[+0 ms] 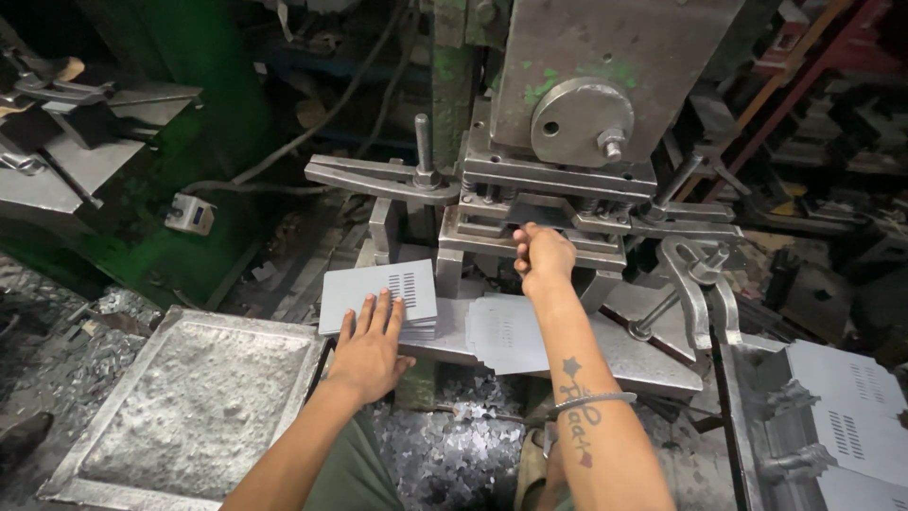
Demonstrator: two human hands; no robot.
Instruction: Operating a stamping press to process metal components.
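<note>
Right hand [544, 257] reaches into the press [558, 189], fingers closed on a sheet part seated under the die. Left hand [371, 345], fingers open and flat, steadies the stack of slotted sheets [378, 295] left of the press.

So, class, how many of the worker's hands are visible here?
2: the left hand lies flat on the stack of slotted metal plates; the right hand reaches into the press die.

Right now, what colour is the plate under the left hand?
Grey plate with slots; head view.
</note>
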